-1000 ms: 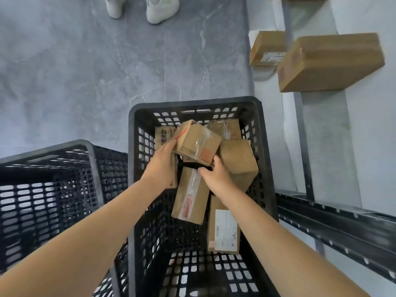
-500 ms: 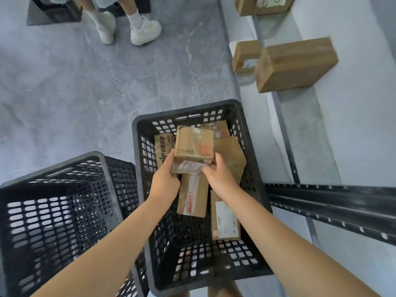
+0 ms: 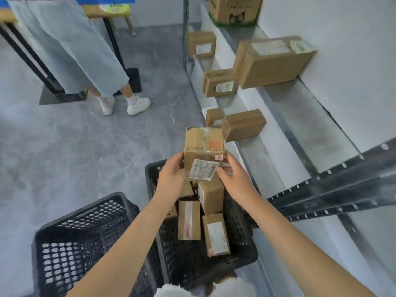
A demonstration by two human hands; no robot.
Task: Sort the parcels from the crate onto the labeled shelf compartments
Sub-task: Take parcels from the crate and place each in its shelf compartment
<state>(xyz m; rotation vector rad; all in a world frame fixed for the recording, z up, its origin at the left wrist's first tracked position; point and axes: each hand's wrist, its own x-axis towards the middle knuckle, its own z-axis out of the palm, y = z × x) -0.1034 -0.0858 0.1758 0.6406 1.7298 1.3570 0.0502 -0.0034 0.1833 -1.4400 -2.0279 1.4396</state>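
The left hand (image 3: 171, 179) and right hand (image 3: 235, 179) hold one parcel (image 3: 203, 144) over one crate's (image 3: 242, 221) far edge, fingers (image 3: 179, 159) clamped on its sides. At least four parcels (image 3: 189, 219) lie inside.

— Vantage?
— Worn on the head; looks forward and steeply down.
— Nearness?
— Close above the black perforated plastic crate (image 3: 240, 232). Wide angle: takes in the grey marbled floor (image 3: 64, 157) to the left and the grey metal shelf (image 3: 285, 99) to the right.
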